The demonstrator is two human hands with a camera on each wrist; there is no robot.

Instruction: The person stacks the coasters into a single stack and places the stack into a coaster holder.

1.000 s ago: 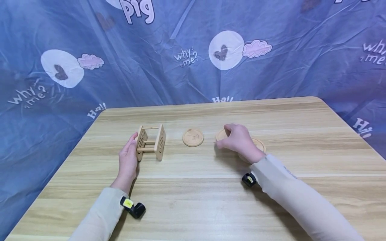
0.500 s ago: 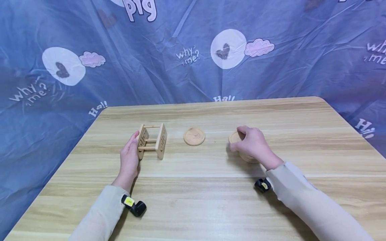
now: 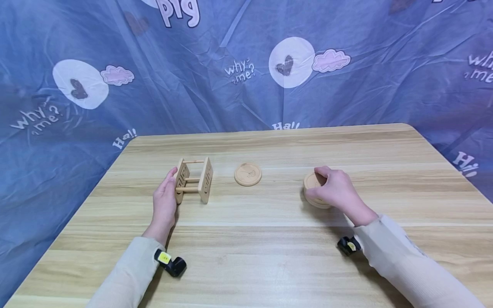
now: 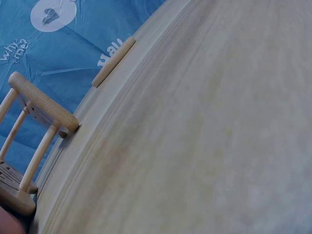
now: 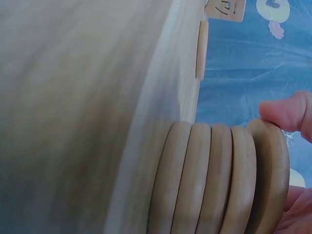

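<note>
Fingers of the right hand (image 3: 339,190) are curled on a tilted top coaster (image 5: 275,165); stack (image 5: 212,180) below might be skewed by off-centre pressure. Nine o'clock from there: rack (image 3: 206,180), flanked by left hand's (image 3: 164,205) straight fingers, easily nudged.

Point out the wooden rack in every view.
Head: rack left of centre, beside the left hand.
Left wrist: rack at the left edge, cut off.
Right wrist: rack at top, right of centre, cut off.
Shared landmark: the lone wooden disc, edge-on in both wrist views.
</note>
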